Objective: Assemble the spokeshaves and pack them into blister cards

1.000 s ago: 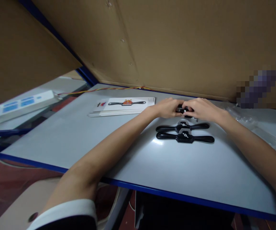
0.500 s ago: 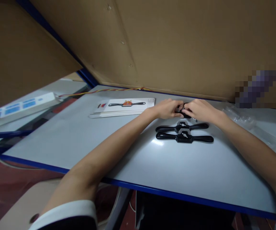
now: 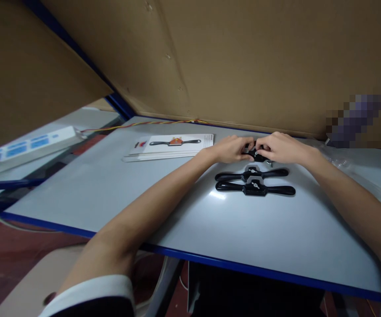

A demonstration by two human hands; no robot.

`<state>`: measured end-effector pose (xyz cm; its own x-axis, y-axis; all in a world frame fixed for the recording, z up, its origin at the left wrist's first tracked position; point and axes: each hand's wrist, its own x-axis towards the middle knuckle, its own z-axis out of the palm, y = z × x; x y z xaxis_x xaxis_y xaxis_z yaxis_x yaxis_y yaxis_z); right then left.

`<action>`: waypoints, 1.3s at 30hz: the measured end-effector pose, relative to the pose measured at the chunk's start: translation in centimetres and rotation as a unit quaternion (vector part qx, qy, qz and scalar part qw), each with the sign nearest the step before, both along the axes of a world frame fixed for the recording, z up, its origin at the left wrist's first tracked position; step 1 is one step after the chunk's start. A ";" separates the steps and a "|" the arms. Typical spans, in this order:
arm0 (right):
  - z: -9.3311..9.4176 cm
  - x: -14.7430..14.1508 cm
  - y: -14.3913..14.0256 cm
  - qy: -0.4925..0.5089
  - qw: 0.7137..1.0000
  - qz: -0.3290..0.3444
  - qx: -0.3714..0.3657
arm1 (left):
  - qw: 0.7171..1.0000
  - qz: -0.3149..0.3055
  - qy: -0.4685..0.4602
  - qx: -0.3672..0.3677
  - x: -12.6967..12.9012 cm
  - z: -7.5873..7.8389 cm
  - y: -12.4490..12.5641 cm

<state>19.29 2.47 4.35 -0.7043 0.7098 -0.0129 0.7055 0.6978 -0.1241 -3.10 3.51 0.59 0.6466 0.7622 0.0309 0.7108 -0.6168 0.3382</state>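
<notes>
A black spokeshave (image 3: 259, 157) lies under both hands, its middle showing and its handles mostly hidden. My left hand (image 3: 231, 149) is closed round its left side. The fingertips of my right hand (image 3: 282, 148) pinch at the metal fitting in its middle. Just below the right fingers is a small shiny metal part (image 3: 269, 163); whether it is loose cannot be made out. Nearer to me, two more black spokeshaves lie side by side, a far one (image 3: 278, 173) and a near one (image 3: 279, 190), each with a grey blade plate at its centre.
Left of the hands lies a stack of printed cards (image 3: 173, 144) picturing a spokeshave. Clear plastic packaging (image 3: 345, 165) is to the right. A cardboard wall (image 3: 243, 66) closes off the table's back, with a yellow-red wire (image 3: 164, 123) along it. A white power strip (image 3: 35, 144) sits at far left.
My right hand has shifted slightly right, and its fingers have turned, so more of the held spokeshave's middle shows. My left hand stays almost where it was.
</notes>
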 end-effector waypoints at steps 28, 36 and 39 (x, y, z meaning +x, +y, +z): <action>0.0 -1.6 -1.6 -0.102 0.990 0.013 0.101 | 1.000 0.013 0.016 0.016 -0.1 -0.1 0.2; 0.0 -2.0 -1.4 -0.053 0.995 -0.077 0.034 | 1.000 0.014 0.015 -0.001 -0.1 0.1 0.0; -0.1 -1.5 -1.0 -0.029 0.998 -0.058 0.023 | 1.000 0.014 0.012 0.000 -0.1 0.1 0.0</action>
